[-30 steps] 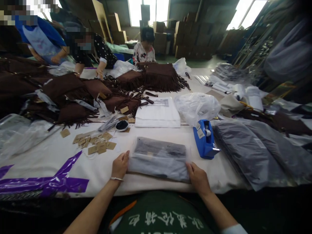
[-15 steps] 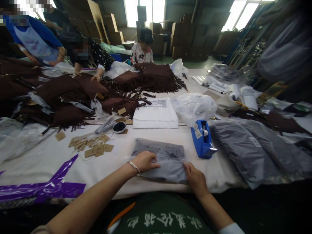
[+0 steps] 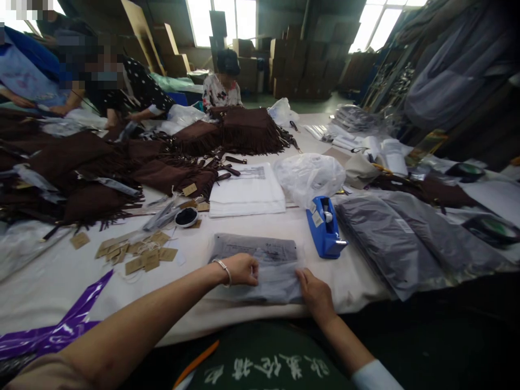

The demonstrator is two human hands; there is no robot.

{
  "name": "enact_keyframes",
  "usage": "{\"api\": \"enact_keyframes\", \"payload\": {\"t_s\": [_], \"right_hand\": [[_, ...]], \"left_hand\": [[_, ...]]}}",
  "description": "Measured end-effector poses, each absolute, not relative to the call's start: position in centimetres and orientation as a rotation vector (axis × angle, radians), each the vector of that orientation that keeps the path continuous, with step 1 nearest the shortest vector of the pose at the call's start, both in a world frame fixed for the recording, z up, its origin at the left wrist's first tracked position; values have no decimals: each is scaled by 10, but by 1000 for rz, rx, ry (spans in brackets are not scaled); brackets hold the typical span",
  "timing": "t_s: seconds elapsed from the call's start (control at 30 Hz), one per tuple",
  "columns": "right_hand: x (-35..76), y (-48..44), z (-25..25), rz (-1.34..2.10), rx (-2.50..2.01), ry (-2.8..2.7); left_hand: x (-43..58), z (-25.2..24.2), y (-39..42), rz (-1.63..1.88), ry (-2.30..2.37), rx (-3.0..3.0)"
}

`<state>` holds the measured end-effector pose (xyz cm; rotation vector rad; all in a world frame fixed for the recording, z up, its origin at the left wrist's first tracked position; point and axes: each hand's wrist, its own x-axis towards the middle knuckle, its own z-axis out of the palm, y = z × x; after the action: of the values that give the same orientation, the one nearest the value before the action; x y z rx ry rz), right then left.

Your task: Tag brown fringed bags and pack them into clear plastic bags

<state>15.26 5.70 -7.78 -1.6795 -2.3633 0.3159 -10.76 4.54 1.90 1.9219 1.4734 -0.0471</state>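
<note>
While both hands (image 3: 242, 270) (image 3: 316, 294) press it, a bagged garment (image 3: 260, 279) lies flat.

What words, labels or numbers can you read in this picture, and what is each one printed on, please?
No text here can be quoted.
White characters on the green garment: upside down, too blurred to read.
Printing on the grey plastic packet: too blurred to read.
Label on the blue tape dispenser: too small to read.
Kraft paper tags: too small to read.
</note>
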Motion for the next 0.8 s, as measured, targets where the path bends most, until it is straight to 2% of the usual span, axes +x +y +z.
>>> {"api": "enact_keyframes", "payload": {"t_s": [0.1, 0.23, 0.4, 0.6, 0.8], "right_hand": [[153, 57, -78, 333, -1678, -2349], [153, 57, -78, 350, -1680, -2338], [154, 56, -78, 370, -1684, -2334], [155, 55, -79, 397, -1686, -2335], [156, 55, -82, 395, -1678, -2335]], "left_hand": [[-146, 31, 27, -80, 1361, 1908], [-192, 47, -2, 81, 1193, 1893], [-228, 47, -30, 148, 1397, 1850], [-235, 26, -35, 60, 1719, 1993], [-238, 17, -36, 399, 1737, 1804]]}}
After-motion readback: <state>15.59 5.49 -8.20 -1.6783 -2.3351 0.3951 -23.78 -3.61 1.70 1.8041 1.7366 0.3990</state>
